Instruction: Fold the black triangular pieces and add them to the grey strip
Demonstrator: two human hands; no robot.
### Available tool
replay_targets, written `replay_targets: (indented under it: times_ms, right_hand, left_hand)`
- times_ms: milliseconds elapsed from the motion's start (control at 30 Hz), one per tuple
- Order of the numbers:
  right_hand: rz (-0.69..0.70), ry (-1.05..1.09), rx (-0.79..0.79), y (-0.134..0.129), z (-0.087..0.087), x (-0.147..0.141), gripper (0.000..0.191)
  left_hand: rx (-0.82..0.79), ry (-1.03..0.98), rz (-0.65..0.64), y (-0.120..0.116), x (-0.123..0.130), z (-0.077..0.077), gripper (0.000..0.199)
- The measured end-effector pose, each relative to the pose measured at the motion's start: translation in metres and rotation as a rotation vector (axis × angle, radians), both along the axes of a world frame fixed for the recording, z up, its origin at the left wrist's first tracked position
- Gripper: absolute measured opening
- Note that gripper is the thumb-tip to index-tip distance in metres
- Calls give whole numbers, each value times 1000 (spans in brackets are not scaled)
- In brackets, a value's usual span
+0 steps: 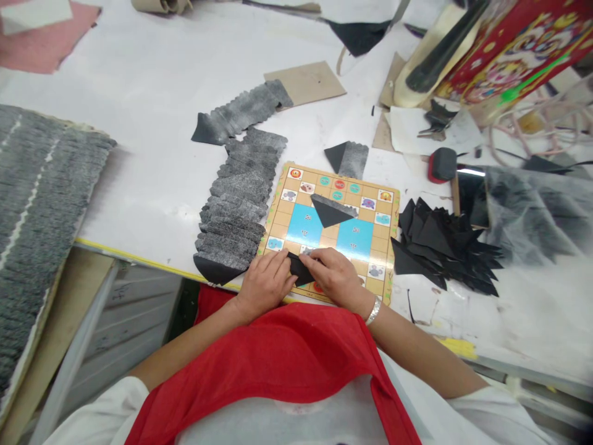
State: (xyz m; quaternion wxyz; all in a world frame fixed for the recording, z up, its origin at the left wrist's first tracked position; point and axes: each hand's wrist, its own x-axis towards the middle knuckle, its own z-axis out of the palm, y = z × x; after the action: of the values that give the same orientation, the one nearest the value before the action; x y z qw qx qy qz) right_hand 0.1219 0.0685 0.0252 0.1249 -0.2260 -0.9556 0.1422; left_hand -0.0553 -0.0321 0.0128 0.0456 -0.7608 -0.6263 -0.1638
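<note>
Holding a black piece [302, 271] between left hand [266, 278] and right hand [337, 275], with the grip of each clamped on one end. Held low over the near part of a game board [281, 217], just before a red apron [296, 340]. Runs lengthwise from hand to hand, sloping slightly toward the body at the right; cannot tell which way any tip points (hidden under fingers at both ends). See, beyond on the board, a folded piece [330, 213], set with its long edge roughly crosswise and its black point toward the body. Past the far edge, see a black-and-grey piece [347, 157], pointing left. Note, left of the board, a long row of overlapping grey pieces [241, 191], stretching away from the body. At right, just beside the board, find a heap of black triangles [445, 244], pointing various ways. Spread out, all told, on a white surface [139, 185].
</note>
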Motion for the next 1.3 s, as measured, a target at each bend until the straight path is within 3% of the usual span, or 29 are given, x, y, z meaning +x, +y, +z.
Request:
replay_targets:
  times_ms: [200,500,733,900,1300]
  right_hand:
    - [20,-41,88,-2,-1,25,32]
    - [96,-102,142,-7,3,25,31]
    - [88,-105,125,-13,1,41,33]
    - [69,-102,185,-17,2,46,29]
    - [52,-94,215,-23,5,54,30]
  left_hand:
    - [-6,16,-5,1,2,4,34]
    - [-54,163,-49,5,7,14,46]
    - [-49,163,-128,8,9,9,59]
    - [-19,290,-182,9,11,6,72]
    - [-23,216,-188,8,19,5,64]
